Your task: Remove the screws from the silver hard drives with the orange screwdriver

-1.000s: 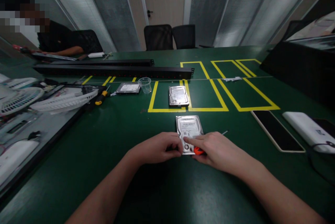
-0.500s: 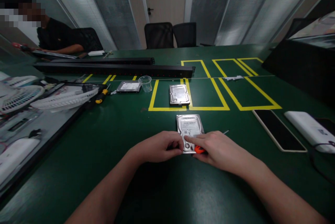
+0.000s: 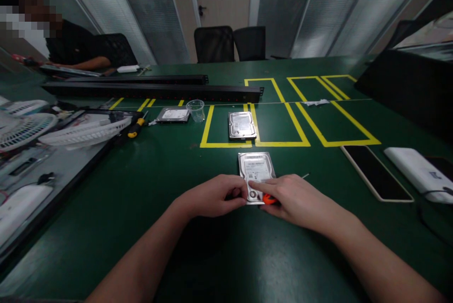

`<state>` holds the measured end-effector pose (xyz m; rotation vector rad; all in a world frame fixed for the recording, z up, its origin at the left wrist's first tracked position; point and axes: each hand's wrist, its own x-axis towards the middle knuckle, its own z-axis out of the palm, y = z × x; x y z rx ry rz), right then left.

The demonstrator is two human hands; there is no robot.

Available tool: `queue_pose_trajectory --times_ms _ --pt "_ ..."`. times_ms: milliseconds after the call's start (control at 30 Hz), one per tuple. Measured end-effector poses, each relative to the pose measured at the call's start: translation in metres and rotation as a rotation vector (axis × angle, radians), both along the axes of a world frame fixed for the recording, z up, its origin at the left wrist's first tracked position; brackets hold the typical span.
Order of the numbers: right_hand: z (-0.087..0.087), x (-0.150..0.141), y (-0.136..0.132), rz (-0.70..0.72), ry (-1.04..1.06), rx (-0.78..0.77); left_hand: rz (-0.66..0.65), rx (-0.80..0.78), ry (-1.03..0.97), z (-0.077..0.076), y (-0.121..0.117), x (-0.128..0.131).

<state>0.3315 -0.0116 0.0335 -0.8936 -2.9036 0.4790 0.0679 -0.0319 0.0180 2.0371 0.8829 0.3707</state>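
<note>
A silver hard drive lies flat on the green table just in front of me. My left hand is curled against the drive's near left corner, fingers closed. My right hand rests at its near right edge, index finger stretched onto the drive's top, the other fingers closed on a small orange-handled screwdriver whose thin metal shaft pokes out to the right. A second hard drive sits inside a yellow taped box farther back.
A third hard drive, a clear plastic cup and a yellow-handled screwdriver lie at the back left. Long black strips cross the table. Fan parts at left; a dark tablet and white box at right. Another person sits far left.
Both hands stay on the near end of the hard drive with only slight finger shifts. The view has tipped a little, so everything sits slightly higher in frame.
</note>
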Motion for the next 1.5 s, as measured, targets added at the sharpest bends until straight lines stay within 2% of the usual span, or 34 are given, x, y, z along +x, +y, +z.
queue_pose_trajectory --times_ms 867,1133,1500 --pt "0.0032 -0.0003 0.0004 0.002 -0.033 0.003 0.004 -0.059 -0.025 -0.0002 0.0007 -0.0026" --pt "0.0028 -0.0009 0.0004 -0.002 -0.029 -0.018 -0.028 -0.024 -0.025 -0.0029 0.0018 -0.0024" --pt "0.0044 -0.0002 -0.001 -0.008 -0.014 -0.016 -0.018 -0.062 -0.016 0.0018 0.0007 -0.0018"
